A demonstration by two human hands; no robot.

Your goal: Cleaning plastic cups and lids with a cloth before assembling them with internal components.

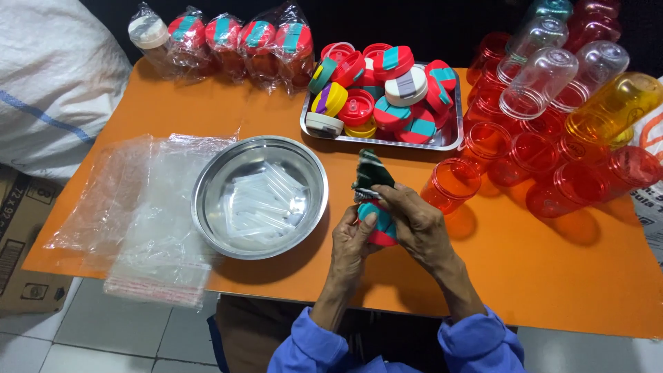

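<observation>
My left hand grips a red bottle lid with a teal flap from its left side, over the orange table. Against the lid's top my right hand pinches a small dark green striped piece. A clip-like bit sits between the piece and the lid; I cannot tell what it is. A round steel bowl with several clear plastic straws stands just left of my hands. Behind them a steel tray holds several coloured lids.
Several red plastic bottles stand and lie at the right, with clear ones and a yellow one stacked behind. Bagged, lidded bottles line the back edge. Clear plastic bags lie at the left. A white sack and a cardboard box sit beside the table.
</observation>
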